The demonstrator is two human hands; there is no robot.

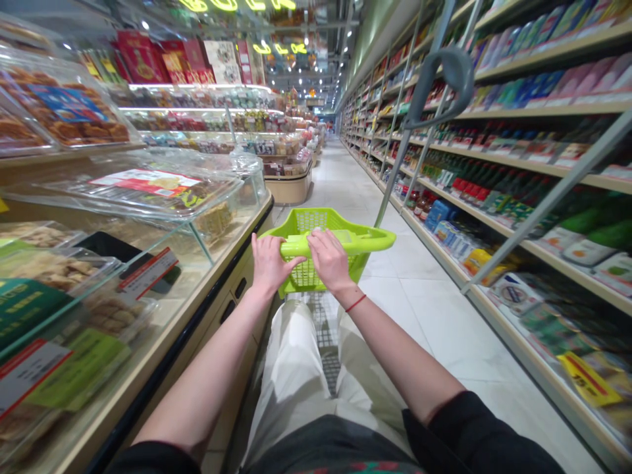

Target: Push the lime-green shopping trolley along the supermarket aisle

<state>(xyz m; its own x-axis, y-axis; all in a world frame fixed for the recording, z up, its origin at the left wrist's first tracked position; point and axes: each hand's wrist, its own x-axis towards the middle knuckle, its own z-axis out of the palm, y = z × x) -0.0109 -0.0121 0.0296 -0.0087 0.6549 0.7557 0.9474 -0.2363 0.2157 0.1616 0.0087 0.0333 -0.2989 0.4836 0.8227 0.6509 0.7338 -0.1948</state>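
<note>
A lime-green shopping cart (316,275) with a perforated basket stands just in front of my legs. Its green handle (368,245) runs across the near side. My left hand (270,263) is closed around the left end of the handle, thumb pointing inward. A short way to the right, my right hand (328,258) grips the same bar with its fingers over the top. The basket's inside is mostly hidden by the handle and my hands.
Close on the left runs a display counter (237,260) with packaged foods. Stocked shelves (538,247) line the right side. A grey pole with a loop-shaped grip (447,89) leans at the shelves. The tiled aisle (332,174) stretches ahead past another display (289,187).
</note>
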